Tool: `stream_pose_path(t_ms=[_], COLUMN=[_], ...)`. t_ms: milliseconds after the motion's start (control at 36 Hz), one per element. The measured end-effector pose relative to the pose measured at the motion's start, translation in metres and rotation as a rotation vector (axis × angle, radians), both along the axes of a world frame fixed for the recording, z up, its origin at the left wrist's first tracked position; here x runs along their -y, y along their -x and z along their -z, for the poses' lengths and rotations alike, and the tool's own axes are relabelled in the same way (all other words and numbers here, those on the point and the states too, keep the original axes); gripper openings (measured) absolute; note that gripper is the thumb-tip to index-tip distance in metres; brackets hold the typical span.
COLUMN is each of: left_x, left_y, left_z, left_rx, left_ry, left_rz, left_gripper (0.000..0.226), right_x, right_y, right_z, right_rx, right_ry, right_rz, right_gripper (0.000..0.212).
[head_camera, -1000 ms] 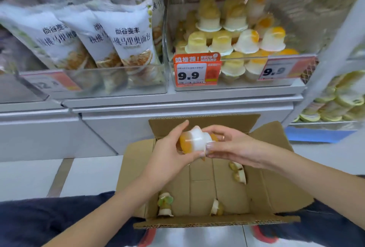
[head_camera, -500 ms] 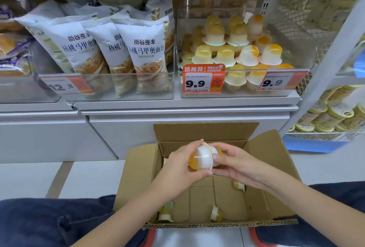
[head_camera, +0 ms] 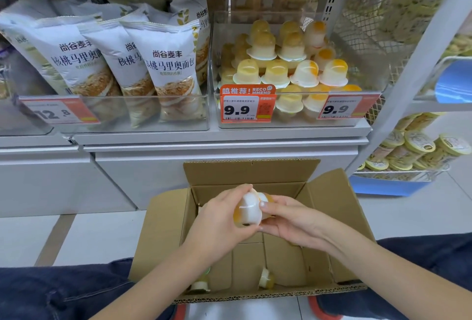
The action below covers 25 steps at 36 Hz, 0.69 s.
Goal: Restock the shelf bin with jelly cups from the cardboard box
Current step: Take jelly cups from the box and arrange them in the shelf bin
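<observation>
Over the open cardboard box [head_camera: 163,238], my left hand [head_camera: 219,220] grips a white and orange jelly cup [head_camera: 246,209]. My right hand [head_camera: 283,220] holds a second cup [head_camera: 267,201] pressed against the first, mostly hidden behind it. Loose jelly cups lie on the box floor, one [head_camera: 267,278] near the front wall and another [head_camera: 200,285] at the front left, partly behind my left forearm. Up on the shelf, the clear bin [head_camera: 293,121] holds several stacked yellow and orange jelly cups [head_camera: 275,71].
White bread bags [head_camera: 166,74] fill the clear bin to the left. Price tags [head_camera: 246,107] hang on the jelly bin's front. A wire basket of round lidded tubs [head_camera: 413,151] stands at the right. My knees flank the box on the tiled floor.
The view has tilted up, so the shelf shows more fully. Both hands stay together over the box, and the cups have turned a little between them.
</observation>
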State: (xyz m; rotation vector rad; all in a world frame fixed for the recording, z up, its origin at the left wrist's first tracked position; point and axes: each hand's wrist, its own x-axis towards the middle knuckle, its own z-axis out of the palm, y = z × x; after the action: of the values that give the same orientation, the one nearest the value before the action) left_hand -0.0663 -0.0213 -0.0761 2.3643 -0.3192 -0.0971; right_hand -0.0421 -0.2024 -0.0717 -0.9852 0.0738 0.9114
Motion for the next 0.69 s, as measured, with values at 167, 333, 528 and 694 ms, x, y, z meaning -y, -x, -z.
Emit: stream_pose_path(t_ms=[167, 333, 528, 694], left_x=[0.004, -0.005, -0.017, -0.015], left_y=[-0.004, -0.019, -0.034, -0.033], left_z=[0.003, -0.005, -0.009, -0.005], left_rx=[0.05, 0.075, 0.022, 0.02], left_ry=[-0.035, -0.046, -0.001, -0.074], left_rz=[0.049, 0.074, -0.028, 0.029], left_gripper=[0.077, 0.087, 0.053, 0.05], right_x=[0.002, 0.036, 0.094, 0.099], right_y=[-0.003, -0.037, -0.123, -0.182], right_z=[-0.006, -0.066, -0.172, -0.197], right_rx=[0.054, 0.279, 0.758, 1.031], right_ry=[0.152, 0.384, 0.796, 1.334], right_rz=[-0.004, 0.234, 0.616, 0.588], right_gripper=[0.035, 0.045, 0.023, 0.044])
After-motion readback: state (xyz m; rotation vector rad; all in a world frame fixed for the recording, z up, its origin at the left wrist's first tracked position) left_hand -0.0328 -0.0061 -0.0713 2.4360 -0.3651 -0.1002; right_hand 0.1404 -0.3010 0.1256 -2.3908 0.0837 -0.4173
